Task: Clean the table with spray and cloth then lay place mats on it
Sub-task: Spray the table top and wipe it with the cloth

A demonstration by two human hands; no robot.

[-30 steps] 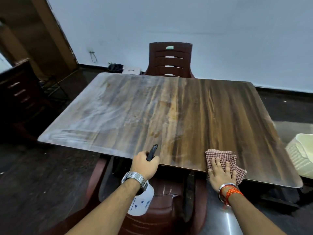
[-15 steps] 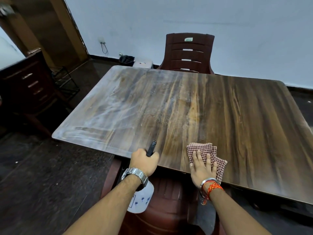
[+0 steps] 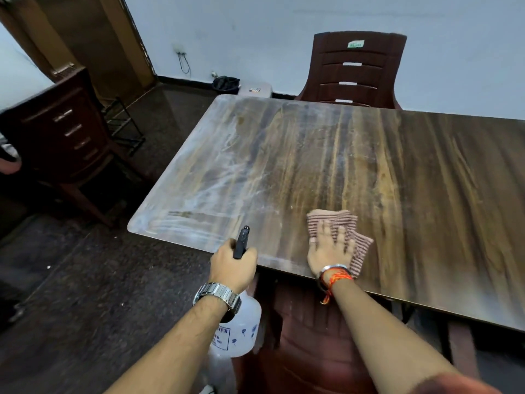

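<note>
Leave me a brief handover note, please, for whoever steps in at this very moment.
Left hand: grips the spray bottle at the table's near edge, nozzle pointing over the top.
Right hand: flat on the checked cloth, pressing it onto the table near the front edge.
Done: spraying seems under way; whitish streaks cover the table's left part.
Left: probably wipe the streaked left side and the rest, then lay the place mats. No mats are in view.

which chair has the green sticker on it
The far chair across the table: the sticker sits atop its backrest. The near chair under the close edge shows none.
</note>
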